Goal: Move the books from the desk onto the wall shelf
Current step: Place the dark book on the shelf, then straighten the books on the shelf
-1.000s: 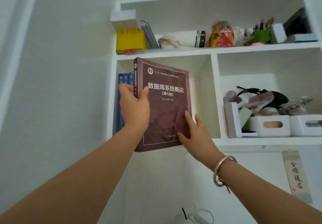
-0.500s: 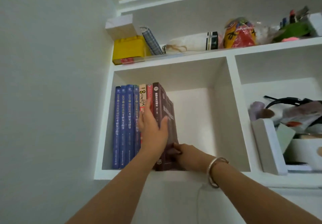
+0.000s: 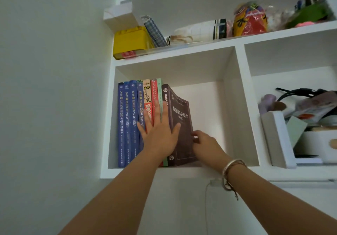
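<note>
A dark maroon book stands upright in the left compartment of the white wall shelf, at the right end of a row of books: several blue spines, an orange one, a red one and a green one. My left hand lies flat with fingers spread against the spines, its thumb on the maroon cover. My right hand touches the maroon book's right edge with curled fingertips. The desk is out of view.
The compartment has bare room right of the books. The shelf above carries a yellow box, a checked item and wrapped packets. White bins with clutter fill the right compartment. A bare wall lies left.
The maroon book went from being held in front of the shelf to standing in the row. My left hand has opened flat on the spines; my right hand has shifted to the book's edge.
</note>
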Tool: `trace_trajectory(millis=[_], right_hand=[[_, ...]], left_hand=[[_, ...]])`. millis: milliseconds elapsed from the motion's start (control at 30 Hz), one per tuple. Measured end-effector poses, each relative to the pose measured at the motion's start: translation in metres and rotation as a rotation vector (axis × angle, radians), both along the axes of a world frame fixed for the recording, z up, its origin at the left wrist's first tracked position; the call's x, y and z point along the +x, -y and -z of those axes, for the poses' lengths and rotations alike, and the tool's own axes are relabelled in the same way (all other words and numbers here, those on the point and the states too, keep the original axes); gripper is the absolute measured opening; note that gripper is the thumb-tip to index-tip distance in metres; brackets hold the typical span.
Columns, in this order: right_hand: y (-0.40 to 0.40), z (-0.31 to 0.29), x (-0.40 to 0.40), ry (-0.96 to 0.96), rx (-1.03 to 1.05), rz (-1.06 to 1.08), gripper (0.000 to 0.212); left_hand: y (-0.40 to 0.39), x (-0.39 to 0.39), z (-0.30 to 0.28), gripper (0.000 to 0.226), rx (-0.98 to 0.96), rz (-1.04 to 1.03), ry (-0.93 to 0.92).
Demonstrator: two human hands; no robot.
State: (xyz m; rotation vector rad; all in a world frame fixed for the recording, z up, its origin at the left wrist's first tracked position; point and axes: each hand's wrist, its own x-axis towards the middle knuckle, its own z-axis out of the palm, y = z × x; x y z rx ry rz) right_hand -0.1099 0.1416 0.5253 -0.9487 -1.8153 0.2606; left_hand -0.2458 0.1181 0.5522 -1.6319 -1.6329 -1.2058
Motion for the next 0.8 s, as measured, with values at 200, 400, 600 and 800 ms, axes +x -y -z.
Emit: trace_trajectory(millis=[200,400,600,800], right_hand=[[0.057,0.03,0.012,-0.092,0.157,-0.074,0.039],[0.114,0.085,0.048,-0.069,0.179,-0.027,0.043],[0.158,0.163,0.089,-0.111,0.003,0.111,0.041],[0.194,0.264,0.126,-0.121,-0.269,0.261,0.038]], left_hand=[[0.041,0.01,0.063,0.063,0.096,0.181,-0.035],[0.091,0.027,0.122,0.031,0.106,0.459,0.058],[0.125,0.046,0.194,0.023,-0.057,0.648,0.128],[0.148,0.076,0.303,0.022,-0.375,0.779,0.182]])
